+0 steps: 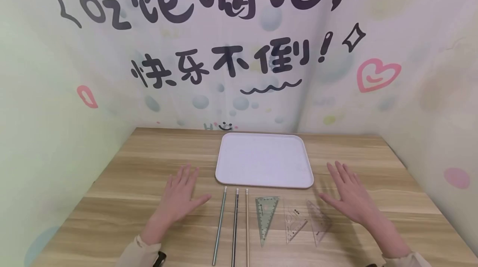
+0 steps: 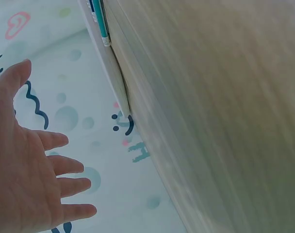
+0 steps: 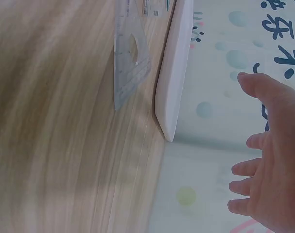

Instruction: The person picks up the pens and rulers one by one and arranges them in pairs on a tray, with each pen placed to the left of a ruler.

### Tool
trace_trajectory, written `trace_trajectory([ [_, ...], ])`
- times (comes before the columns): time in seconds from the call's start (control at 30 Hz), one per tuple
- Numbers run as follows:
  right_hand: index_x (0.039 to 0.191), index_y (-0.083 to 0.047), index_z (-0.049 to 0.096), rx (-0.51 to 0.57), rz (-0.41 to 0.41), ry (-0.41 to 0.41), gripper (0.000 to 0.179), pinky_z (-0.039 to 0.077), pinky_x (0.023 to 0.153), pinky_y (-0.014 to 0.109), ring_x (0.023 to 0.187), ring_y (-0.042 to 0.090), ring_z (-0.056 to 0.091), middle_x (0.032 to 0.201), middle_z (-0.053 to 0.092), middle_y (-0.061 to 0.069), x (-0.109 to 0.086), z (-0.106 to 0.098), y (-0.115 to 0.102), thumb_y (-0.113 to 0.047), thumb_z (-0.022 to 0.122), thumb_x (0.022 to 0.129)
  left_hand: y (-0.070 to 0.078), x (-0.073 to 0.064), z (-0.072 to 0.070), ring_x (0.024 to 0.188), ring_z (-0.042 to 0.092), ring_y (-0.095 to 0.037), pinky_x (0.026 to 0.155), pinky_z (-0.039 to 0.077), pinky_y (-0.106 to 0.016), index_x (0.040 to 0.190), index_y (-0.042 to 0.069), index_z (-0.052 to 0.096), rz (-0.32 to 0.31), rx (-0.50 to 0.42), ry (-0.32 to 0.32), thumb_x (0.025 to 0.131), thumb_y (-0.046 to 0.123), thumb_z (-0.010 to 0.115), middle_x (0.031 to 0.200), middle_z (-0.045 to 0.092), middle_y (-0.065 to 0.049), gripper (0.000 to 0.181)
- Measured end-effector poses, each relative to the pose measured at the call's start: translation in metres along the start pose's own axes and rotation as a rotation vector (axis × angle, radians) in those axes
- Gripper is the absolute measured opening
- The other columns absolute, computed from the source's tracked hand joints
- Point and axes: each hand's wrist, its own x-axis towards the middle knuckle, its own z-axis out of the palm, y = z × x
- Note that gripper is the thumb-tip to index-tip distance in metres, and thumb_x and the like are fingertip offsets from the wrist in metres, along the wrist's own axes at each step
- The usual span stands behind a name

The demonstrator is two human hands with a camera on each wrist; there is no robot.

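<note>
My left hand [image 1: 177, 200] is spread flat over the table, left of three pencils, holding nothing. Nearest it lies a teal pencil [image 1: 219, 227], then a dark pencil [image 1: 235, 227] and a tan one [image 1: 247, 227], side by side with eraser ends pointing away. To their right sit a greenish set square [image 1: 266, 217] and two clear set squares, one in the middle [image 1: 295, 223] and one at the right [image 1: 318, 223]. Just right of these hovers my right hand [image 1: 351, 200], fingers straight and spread, with nothing in it. Both palms appear bare in the wrist views.
A white rectangular tray [image 1: 264, 160] with nothing on it lies behind the pencils and set squares. The wood-grain table [image 1: 149, 151] ends at a printed wall cloth [image 1: 179, 105] with large dark lettering. Pale walls stand on both sides.
</note>
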Motion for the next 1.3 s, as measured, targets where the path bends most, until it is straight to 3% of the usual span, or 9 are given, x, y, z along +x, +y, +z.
trace_trajectory([
  [0.23, 0.141, 0.002, 0.021, -0.009, 0.000, -0.004, 0.082, 0.011, 0.104, 0.055, 0.131, 0.044, 0.014, 0.140, 0.021, 0.033, -0.001, 0.000, 0.000, -0.043, 0.058, 0.084, -0.003, 0.007, 0.002, 0.130, 0.021, -0.042, 0.099, 0.017, -0.060, 0.137, -0.001, 0.032, 0.024, -0.016, -0.014, 0.081, 0.054, 0.056, 0.142, 0.025, -0.026, 0.082],
  [0.63, 0.140, 0.002, 0.023, 0.005, -0.014, -0.009, 0.080, 0.016, 0.101, 0.057, 0.128, 0.046, 0.020, 0.141, 0.021, 0.032, -0.002, 0.002, -0.002, -0.040, 0.060, 0.083, -0.012, 0.027, 0.005, 0.126, 0.032, -0.041, 0.100, 0.024, -0.054, 0.136, -0.005, 0.032, 0.091, -0.145, -0.095, 0.076, 0.049, 0.065, 0.138, 0.034, -0.024, 0.087],
  [1.07, 0.138, 0.005, 0.026, -0.006, -0.030, 0.009, 0.080, 0.020, 0.099, 0.057, 0.128, 0.046, 0.021, 0.139, 0.023, 0.033, -0.003, 0.003, 0.000, -0.041, 0.060, 0.083, -0.012, 0.044, 0.013, 0.122, 0.038, -0.038, 0.099, 0.028, -0.051, 0.134, -0.003, 0.037, 0.084, -0.160, -0.121, 0.074, 0.050, 0.067, 0.134, 0.041, -0.022, 0.085],
  [1.3, 0.139, 0.005, 0.023, -0.018, -0.031, 0.003, 0.081, 0.016, 0.103, 0.053, 0.128, 0.046, 0.020, 0.139, 0.023, 0.033, -0.003, 0.004, -0.002, -0.040, 0.060, 0.083, -0.007, 0.048, 0.017, 0.126, 0.034, -0.037, 0.101, 0.026, -0.050, 0.136, -0.001, 0.035, 0.034, -0.208, -0.161, 0.075, 0.049, 0.066, 0.137, 0.037, -0.021, 0.085],
])
